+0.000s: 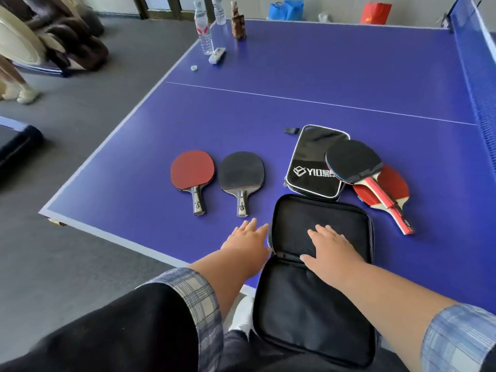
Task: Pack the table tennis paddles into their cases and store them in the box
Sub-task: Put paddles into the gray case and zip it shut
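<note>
Right hand [331,247], seemingly alone, in open case [316,210]

The open case [319,218] lies across the near edge of the bench [295,103], its far half on the bench and its near half hanging over towards me. My right grip [332,248] rests flat on the far half. My left grip [249,241] is just left of that case. Behind my left grip two paddles lie side by side, handles towards the near edge: the leftmost paddle [192,170], then the second paddle [241,170]. Behind the open case lies the closed case [311,157]. The upper paddle [353,161] overlaps its right side and lies across the lower paddle [391,186]. Bottles [204,30] stand far along the left edge.
</note>
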Tool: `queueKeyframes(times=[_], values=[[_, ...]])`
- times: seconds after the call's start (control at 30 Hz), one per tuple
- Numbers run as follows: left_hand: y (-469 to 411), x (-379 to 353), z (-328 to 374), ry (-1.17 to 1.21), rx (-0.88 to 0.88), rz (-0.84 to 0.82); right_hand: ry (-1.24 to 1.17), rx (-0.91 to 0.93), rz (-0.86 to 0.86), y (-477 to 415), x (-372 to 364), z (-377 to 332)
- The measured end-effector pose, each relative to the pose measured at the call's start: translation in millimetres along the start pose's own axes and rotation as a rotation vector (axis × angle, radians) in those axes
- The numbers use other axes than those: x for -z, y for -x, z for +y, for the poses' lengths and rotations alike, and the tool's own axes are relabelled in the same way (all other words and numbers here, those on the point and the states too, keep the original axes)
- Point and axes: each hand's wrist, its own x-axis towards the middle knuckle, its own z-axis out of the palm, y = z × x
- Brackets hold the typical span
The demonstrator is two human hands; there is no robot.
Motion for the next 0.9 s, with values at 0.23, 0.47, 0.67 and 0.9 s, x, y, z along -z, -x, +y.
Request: queueKeyframes(times=[0.23,0.47,0.67,0.9], values=[[-21.2,42.0,-123.1,0.430,0.305,0.320,-0.452,0.052,-0.085,-65.7,1.1,-147.9],[-94.9,68.0,-251.4,0.766,0.569,0.349,-0.446,-0.153,-0.056,-166.6,-25.0,-252.4],[-145.3,77.9,-291.2,0.987,0.649,0.296,-0.390,-0.276,0.004,-218.6,-39.3,-297.0],[-155.1,94.7,-300.1,1.029,0.685,0.297,-0.519,-0.243,-0.050,-208.7,-31.8,-294.6]])
